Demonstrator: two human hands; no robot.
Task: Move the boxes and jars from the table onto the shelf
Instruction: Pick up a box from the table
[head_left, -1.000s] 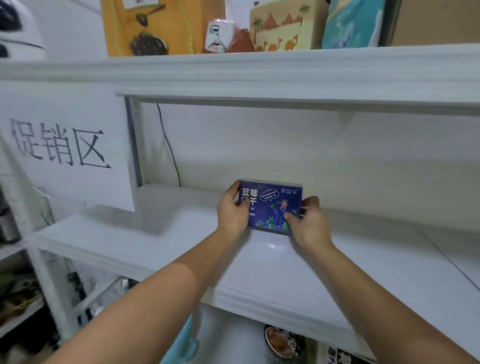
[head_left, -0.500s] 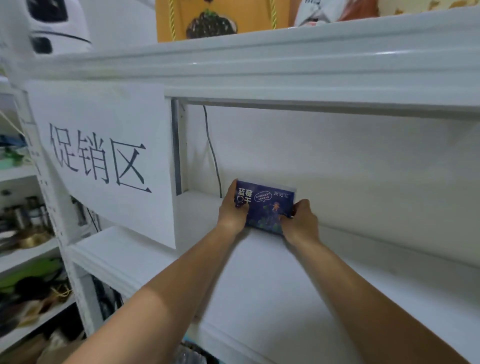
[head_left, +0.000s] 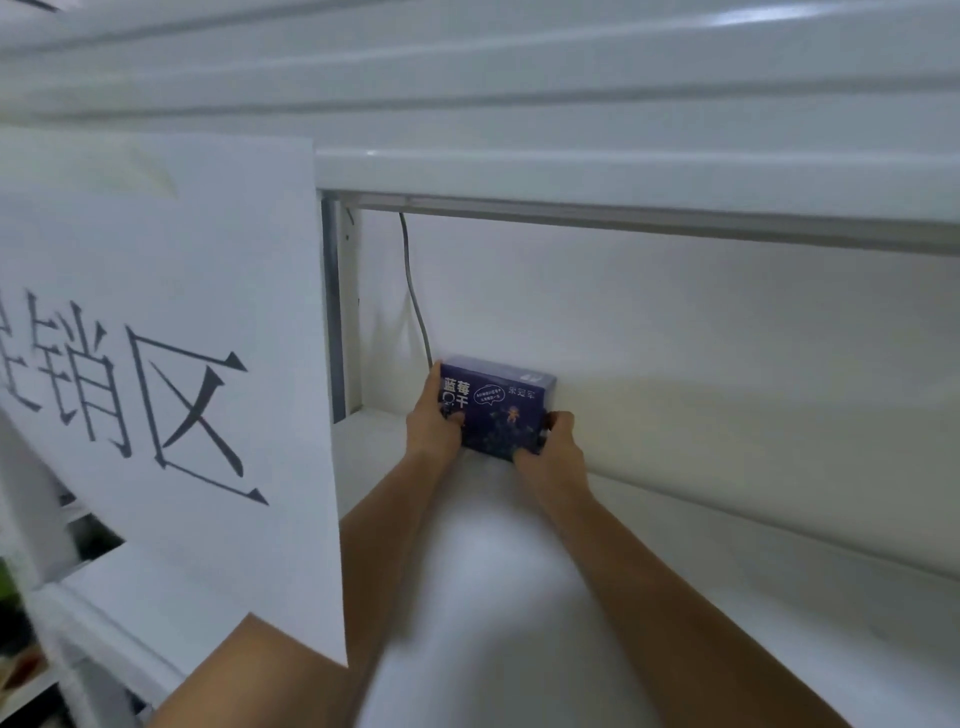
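Observation:
A dark blue box with white lettering stands upright at the back left of the white shelf, close to the rear wall. My left hand grips its left end, fingers curled round the edge. My right hand holds its lower right corner. Whether the box's bottom rests on the shelf board is hidden by my hands.
A large white paper sign with black characters hangs at the left and covers part of my left forearm. A grey cable runs down the back wall to the box's left corner. The upper shelf's edge overhangs. Lower shelves with items show at far left.
Both hands have carried the box further back and to the left, into the shelf's rear corner by the cable. The camera has moved closer and lower under the upper shelf.

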